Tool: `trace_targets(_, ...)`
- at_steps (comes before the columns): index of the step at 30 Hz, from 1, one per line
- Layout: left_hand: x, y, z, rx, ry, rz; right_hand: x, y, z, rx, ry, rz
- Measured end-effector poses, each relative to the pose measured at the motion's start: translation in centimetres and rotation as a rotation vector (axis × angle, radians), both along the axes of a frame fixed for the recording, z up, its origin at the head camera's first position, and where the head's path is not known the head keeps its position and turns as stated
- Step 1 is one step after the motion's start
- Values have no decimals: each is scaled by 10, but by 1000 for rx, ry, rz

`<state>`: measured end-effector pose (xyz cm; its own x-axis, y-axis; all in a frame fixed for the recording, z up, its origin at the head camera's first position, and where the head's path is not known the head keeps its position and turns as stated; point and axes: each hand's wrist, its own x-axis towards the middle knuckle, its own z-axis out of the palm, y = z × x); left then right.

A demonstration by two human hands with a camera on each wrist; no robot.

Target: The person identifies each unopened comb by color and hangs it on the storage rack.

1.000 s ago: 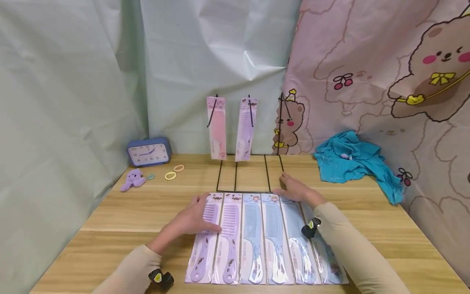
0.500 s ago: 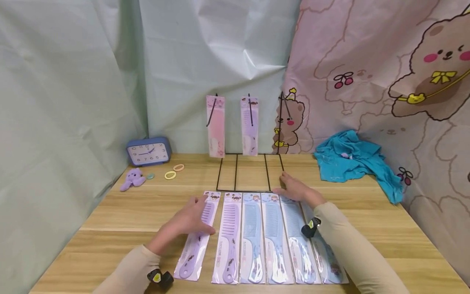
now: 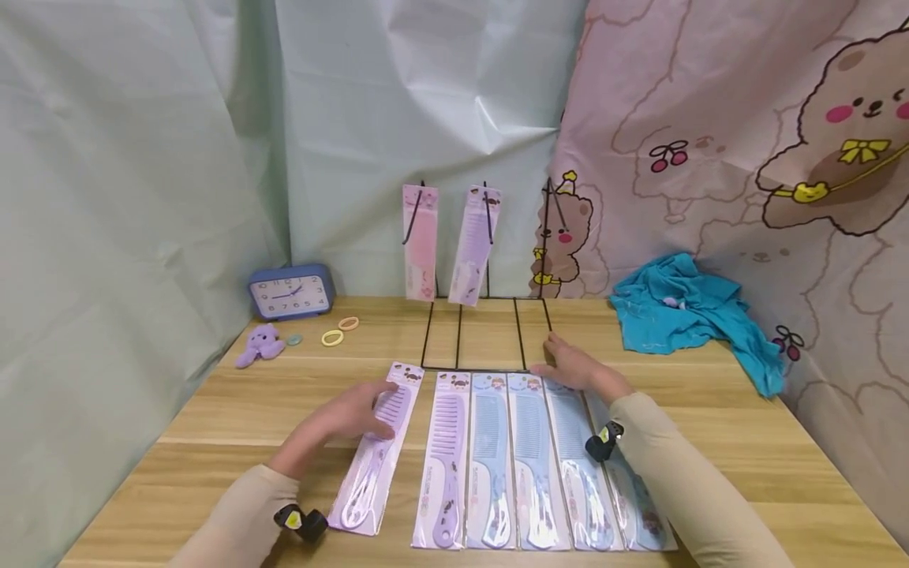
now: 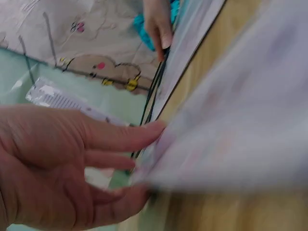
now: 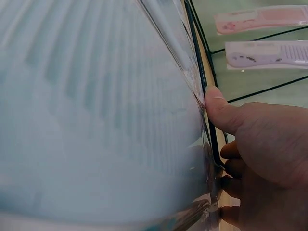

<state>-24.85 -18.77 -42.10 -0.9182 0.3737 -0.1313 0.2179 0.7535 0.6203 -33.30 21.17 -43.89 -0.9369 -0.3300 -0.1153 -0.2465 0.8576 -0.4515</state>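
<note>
Purple comb pack (image 3: 376,450): long clear sleeve w/ printed card header at far end, wide-tooth lilac comb inside, handle toward near table edge. Lies flat on wooden table, skewed — far end tilts right, near end swung left, so it sits apart from the row. Left hand (image 3: 346,416) holds its upper part, fingers over the teeth area; left wrist view shows fingers (image 4: 120,137) along the pack's edge, blurred.

Blue comb pack (image 3: 577,457): same sleeve type, pale blue comb, straight in the row, 2nd from right. Right hand (image 3: 577,368) rests at its far end; thumb (image 5: 219,110) touches the sleeve's corner.
</note>
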Motion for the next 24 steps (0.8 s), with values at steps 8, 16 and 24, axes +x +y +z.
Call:
trace_targets(8,-8,-15,3,239,-185,-75,1,-1,2,-1,-1,-12)
trace_targets(16,-13,-37,23,297,-155,-124,0,-2,1,4,-7,-3)
trace_targets(24,-6,-47,58,310,-21,-84,-3,1,-2,13,-3,-4)
